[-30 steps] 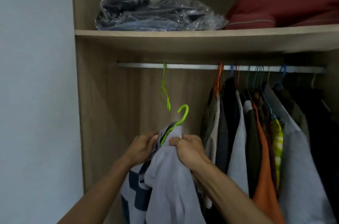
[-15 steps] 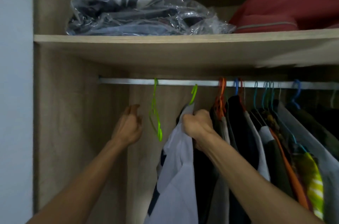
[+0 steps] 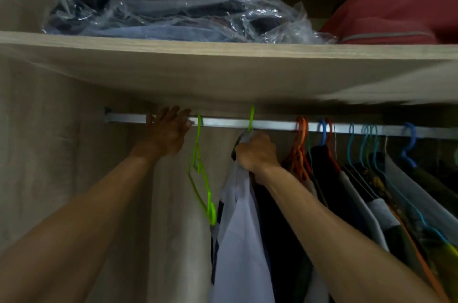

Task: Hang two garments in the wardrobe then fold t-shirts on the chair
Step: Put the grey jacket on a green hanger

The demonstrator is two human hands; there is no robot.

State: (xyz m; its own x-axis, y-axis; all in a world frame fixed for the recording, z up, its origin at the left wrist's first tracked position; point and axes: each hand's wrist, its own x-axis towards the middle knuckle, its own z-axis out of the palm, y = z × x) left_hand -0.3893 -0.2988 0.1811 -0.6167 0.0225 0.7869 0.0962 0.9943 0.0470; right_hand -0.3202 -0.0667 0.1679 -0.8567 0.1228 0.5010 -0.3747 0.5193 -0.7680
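Hook [image 3: 251, 118] of the garment's hanger sits at the rail [image 3: 272, 126], seemingly over it, directly above the right hand [image 3: 256, 154] gripping the garment [image 3: 243, 228]; left hand [image 3: 166, 131], fingers extended, touches the rail beside the empty hanger [image 3: 199, 168].

A pale garment [image 3: 241, 228] on a green hanger [image 3: 251, 118] is gripped by the right hand [image 3: 256, 154] at the rail [image 3: 267, 125]; the rail is touched by the left hand [image 3: 164, 131].

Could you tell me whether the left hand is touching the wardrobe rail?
Touching. The head view shows the left hand laid over the wardrobe rail, its fingers crossing the bar just left of the empty green hanger.
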